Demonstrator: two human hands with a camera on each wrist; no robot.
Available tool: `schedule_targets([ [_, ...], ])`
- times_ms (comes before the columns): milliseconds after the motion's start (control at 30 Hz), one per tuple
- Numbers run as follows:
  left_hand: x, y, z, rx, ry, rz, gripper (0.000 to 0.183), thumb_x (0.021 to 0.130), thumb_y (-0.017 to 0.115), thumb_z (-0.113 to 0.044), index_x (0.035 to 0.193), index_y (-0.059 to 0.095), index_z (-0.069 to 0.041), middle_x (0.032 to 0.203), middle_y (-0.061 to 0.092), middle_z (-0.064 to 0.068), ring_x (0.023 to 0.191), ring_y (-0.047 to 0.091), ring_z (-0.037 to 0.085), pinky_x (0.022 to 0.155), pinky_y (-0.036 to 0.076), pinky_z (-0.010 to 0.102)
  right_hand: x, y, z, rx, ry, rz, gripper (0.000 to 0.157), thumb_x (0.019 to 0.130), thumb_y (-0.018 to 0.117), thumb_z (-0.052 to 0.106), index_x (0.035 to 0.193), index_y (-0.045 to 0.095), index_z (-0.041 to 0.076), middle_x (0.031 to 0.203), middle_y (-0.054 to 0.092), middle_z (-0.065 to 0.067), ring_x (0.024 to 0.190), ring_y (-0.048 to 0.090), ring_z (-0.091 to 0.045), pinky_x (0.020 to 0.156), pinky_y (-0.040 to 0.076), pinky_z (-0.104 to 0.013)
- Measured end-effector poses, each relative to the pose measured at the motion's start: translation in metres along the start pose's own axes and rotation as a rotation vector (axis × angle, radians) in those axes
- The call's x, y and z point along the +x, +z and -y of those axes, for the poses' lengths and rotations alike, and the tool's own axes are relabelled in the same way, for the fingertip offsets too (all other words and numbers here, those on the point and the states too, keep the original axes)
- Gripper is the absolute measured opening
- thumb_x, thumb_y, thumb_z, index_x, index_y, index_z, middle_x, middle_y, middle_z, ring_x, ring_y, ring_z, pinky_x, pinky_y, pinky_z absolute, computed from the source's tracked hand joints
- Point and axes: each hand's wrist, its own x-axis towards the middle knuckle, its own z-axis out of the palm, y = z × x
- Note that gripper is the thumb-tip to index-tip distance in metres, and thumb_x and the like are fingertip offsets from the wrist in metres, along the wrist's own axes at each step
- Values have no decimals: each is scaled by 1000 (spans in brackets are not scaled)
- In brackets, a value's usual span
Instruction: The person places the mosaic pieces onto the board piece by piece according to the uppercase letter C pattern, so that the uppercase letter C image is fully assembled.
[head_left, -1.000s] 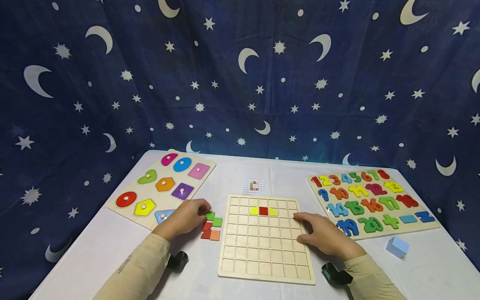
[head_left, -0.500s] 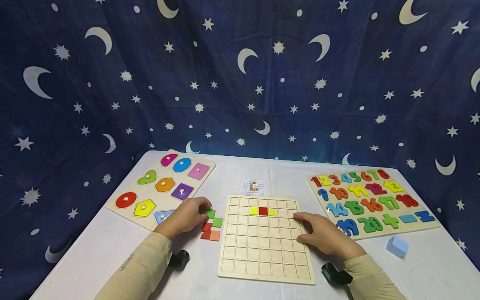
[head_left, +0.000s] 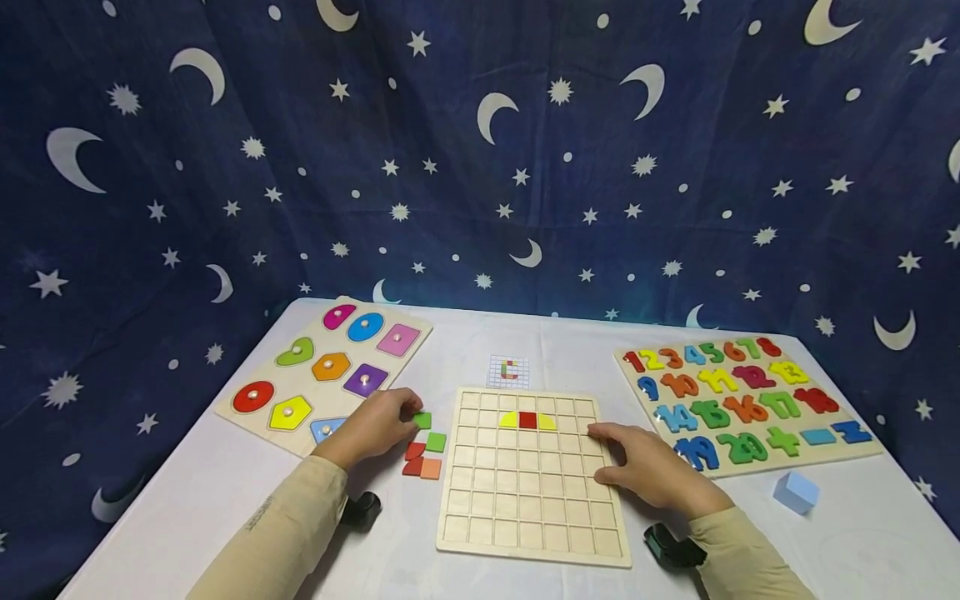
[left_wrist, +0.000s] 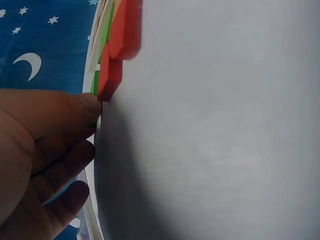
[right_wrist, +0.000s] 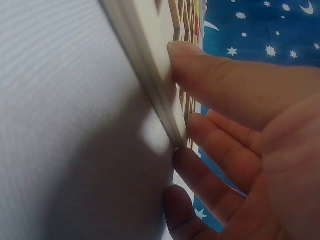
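Note:
My left hand (head_left: 380, 423) is at the left of the table, thumb and fingertips pinching a small green square tile (head_left: 423, 421). In the left wrist view the thumb partly hides that green tile (left_wrist: 95, 82). Just nearer lie a second green tile (head_left: 435, 442), two red rounded tiles (head_left: 413, 467) and an orange square tile (head_left: 431, 469). My right hand (head_left: 652, 467) rests on the right edge of the wooden grid board (head_left: 517, 504), thumb and fingers extended. Near the board's far side, a red square (head_left: 528, 421) sits between two yellow quarter-round tiles (head_left: 509, 420).
A pattern card (head_left: 508, 372) lies beyond the board. A knobbed shape puzzle (head_left: 322, 367) is at the left, partly under the left hand. To the right are a number puzzle (head_left: 738, 408) and a light blue block (head_left: 796, 492). A starry curtain (head_left: 450, 167) hangs behind.
The green tile at my left fingertips has shifted slightly away from me, apart from the red tiles, and the left hand has moved a little with it. My right hand stays on the board.

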Motion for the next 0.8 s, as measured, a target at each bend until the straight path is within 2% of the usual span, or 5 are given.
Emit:
schedule_targets([
  [167,3,-4,-4,-13,-29,6,27,84,78,-7,110,69,-5,96,66,1,92,60,19,94,52,39,0,0,0,1,1,0,64,82,83,23,139,58,8,142,55,-14,135,44,-41,108,33,-60],
  [400,7,-4,-9,-30,17,4,26,85,77,-6,109,69,-5,99,68,2,94,62,20,93,53,39,0,-1,0,-5,-4,-7,63,82,83,22,138,59,8,141,55,-14,134,44,-41,108,33,-60],
  [800,11,6,-30,-19,32,39,25,87,77,-9,110,69,-7,101,69,3,93,62,19,94,52,40,1,0,0,-6,6,-3,63,82,83,23,139,58,9,142,55,-14,135,44,-42,108,33,-61],
])
